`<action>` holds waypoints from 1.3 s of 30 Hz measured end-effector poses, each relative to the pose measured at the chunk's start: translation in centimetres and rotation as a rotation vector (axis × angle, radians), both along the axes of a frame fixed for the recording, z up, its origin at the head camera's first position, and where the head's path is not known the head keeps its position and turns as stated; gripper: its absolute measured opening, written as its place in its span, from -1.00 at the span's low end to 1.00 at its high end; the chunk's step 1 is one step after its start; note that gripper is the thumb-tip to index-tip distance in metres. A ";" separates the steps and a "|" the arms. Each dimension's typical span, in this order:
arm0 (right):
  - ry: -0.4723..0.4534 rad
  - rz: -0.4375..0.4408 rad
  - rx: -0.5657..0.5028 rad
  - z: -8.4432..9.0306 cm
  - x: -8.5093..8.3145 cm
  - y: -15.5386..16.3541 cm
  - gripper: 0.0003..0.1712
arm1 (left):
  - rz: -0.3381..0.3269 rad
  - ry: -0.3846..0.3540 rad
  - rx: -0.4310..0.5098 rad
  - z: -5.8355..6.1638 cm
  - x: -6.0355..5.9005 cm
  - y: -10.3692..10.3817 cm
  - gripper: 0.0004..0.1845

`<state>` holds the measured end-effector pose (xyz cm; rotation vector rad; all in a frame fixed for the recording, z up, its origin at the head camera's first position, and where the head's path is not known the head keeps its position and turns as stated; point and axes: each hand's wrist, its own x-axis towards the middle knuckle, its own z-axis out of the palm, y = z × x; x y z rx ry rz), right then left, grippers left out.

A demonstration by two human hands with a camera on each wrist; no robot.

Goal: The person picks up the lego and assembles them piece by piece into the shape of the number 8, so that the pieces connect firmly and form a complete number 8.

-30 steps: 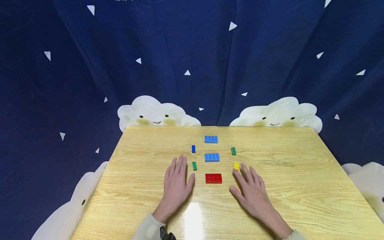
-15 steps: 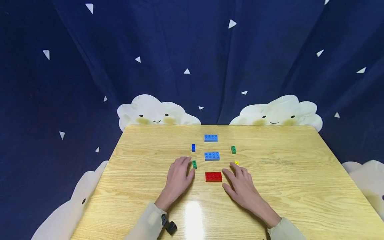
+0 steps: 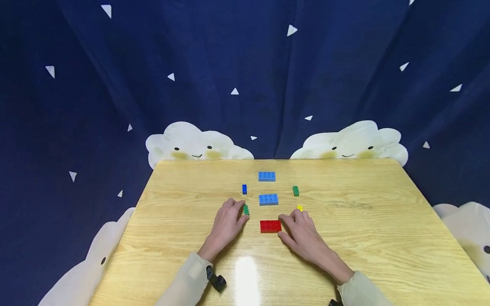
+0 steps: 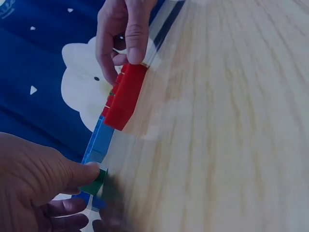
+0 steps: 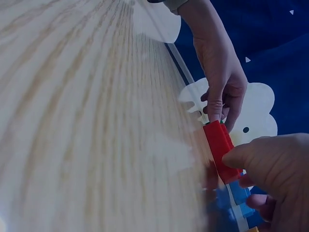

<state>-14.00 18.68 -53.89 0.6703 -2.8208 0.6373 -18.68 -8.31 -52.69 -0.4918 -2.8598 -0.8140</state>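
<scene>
A red brick [image 3: 270,226] lies flat on the wooden table [image 3: 375,238] between my hands. My right hand [image 3: 282,228] pinches its right end with thumb and forefinger; the left wrist view shows that thumb [image 4: 135,46] pressed on the red brick [image 4: 124,96]. My left hand [image 3: 243,213] pinches a small green brick [image 3: 246,209] just left of the red one, seen close as the green brick [image 4: 94,182] between thumb and fingers. In the right wrist view my right hand's thumb [image 5: 241,157] touches the red brick [image 5: 220,147].
A light blue brick [image 3: 268,199] sits just behind the red one, another light blue brick [image 3: 266,176] farther back. A small dark blue brick [image 3: 244,189], a second green brick [image 3: 295,191] and a yellow brick [image 3: 300,208] lie around them. A dark blue curtain hangs behind.
Both hands lay flat on the table a second ago. They have slid forward and inward and curled, the left onto the green brick, the right onto the red brick's end.
</scene>
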 end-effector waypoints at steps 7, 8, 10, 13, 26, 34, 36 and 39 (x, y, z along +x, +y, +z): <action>0.010 0.009 0.022 0.2 -0.3 0.0 -0.61 | -0.018 -0.010 -0.024 0.4 -0.3 0.2 -0.43; 0.013 0.011 0.025 0.2 -0.4 0.0 -0.61 | -0.019 -0.012 -0.027 0.4 -0.4 0.2 -0.42; 0.019 0.011 0.026 0.2 -0.4 0.0 -0.60 | -0.018 -0.013 -0.032 0.4 -0.4 0.1 -0.41; 0.027 0.006 0.016 0.2 -0.3 -0.1 -0.59 | -0.025 -0.010 -0.027 0.3 -0.4 0.1 -0.47; 0.068 0.016 0.005 0.4 -0.5 -0.3 -0.63 | -0.024 -0.028 0.004 0.4 -0.3 -0.1 -0.58; 0.082 0.008 -0.014 0.2 -0.5 -0.4 -0.64 | -0.040 -0.011 0.011 0.8 0.3 0.1 -0.59; 0.082 0.006 -0.016 0.2 -0.5 -0.4 -0.63 | -0.049 -0.008 0.011 0.9 0.5 0.2 -0.59; 0.072 0.001 -0.007 0.2 -0.5 -0.5 -0.62 | -0.067 -0.002 0.011 1.0 0.8 0.4 -0.59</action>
